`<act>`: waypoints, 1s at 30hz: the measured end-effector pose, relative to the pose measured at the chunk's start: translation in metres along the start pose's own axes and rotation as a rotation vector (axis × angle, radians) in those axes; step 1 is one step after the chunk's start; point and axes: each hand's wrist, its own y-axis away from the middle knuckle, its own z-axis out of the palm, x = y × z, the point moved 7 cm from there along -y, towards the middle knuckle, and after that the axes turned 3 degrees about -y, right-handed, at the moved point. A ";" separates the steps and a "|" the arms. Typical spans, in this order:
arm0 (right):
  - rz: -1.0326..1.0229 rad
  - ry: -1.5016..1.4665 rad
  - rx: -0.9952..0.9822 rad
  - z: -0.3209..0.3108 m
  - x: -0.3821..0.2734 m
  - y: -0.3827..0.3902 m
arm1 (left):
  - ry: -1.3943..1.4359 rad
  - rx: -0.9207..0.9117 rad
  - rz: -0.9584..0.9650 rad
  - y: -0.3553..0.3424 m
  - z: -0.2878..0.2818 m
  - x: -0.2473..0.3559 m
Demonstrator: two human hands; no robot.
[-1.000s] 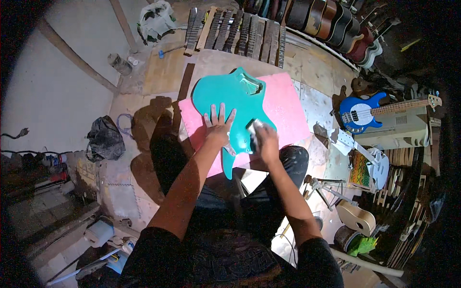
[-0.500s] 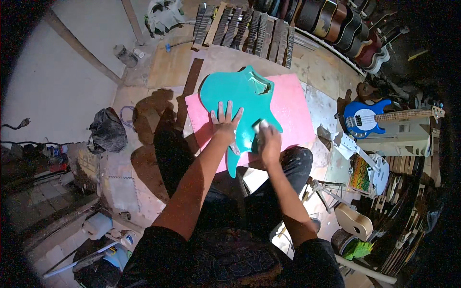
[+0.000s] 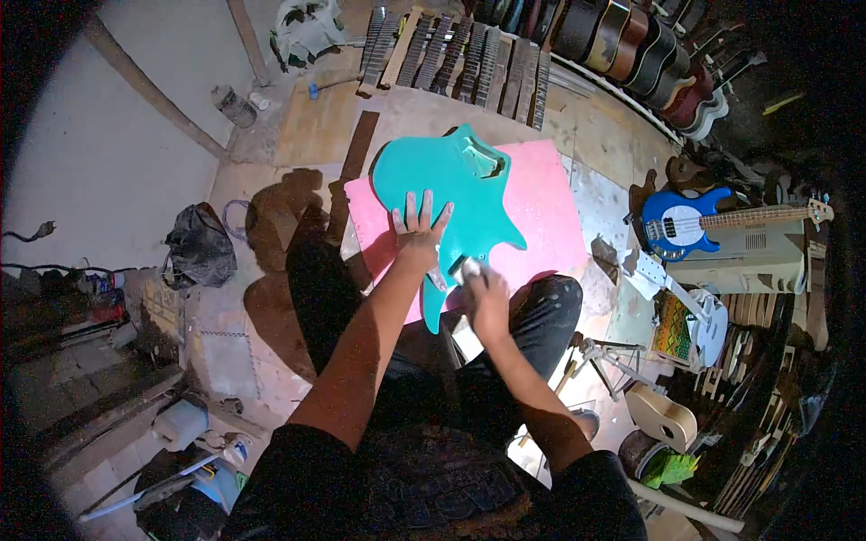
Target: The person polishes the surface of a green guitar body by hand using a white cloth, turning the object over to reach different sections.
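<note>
A teal electric guitar body (image 3: pixel 419 167) lies flat on a pink sheet (image 3: pixel 548 207) in front of my knees. It has a cut-out pocket near its far right end, and one pointed horn comes toward me. My left hand (image 3: pixel 419 242) rests flat on the body with its fingers spread. In my right hand (image 3: pixel 488 305) is a small block (image 3: pixel 468 268), pale on top with a dark edge underneath. The block touches the near edge of the body, beside the horn. My fingers partly cover it, and they look slightly blurred.
Several fretted guitar necks (image 3: pixel 439 54) lie in a row at the far side. Acoustic guitar bodies (image 3: pixel 631 45) line the back right. A blue bass guitar (image 3: pixel 678 224) leans at right, above a metal stand (image 3: pixel 603 361). A black plastic bag (image 3: pixel 200 245) sits at left.
My right hand and the block have moved toward me and left along the guitar body, from near the right point to beside the near horn. My left hand stays in place.
</note>
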 end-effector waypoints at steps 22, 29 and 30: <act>0.089 0.023 0.134 0.001 0.041 -0.015 | 0.043 -0.011 -0.022 0.016 -0.020 0.007; -0.053 0.191 0.033 -0.010 0.029 -0.031 | 0.132 0.013 -0.009 0.026 -0.020 0.007; -0.005 0.194 0.028 -0.016 0.020 -0.036 | 0.159 0.004 -0.020 0.031 -0.020 0.010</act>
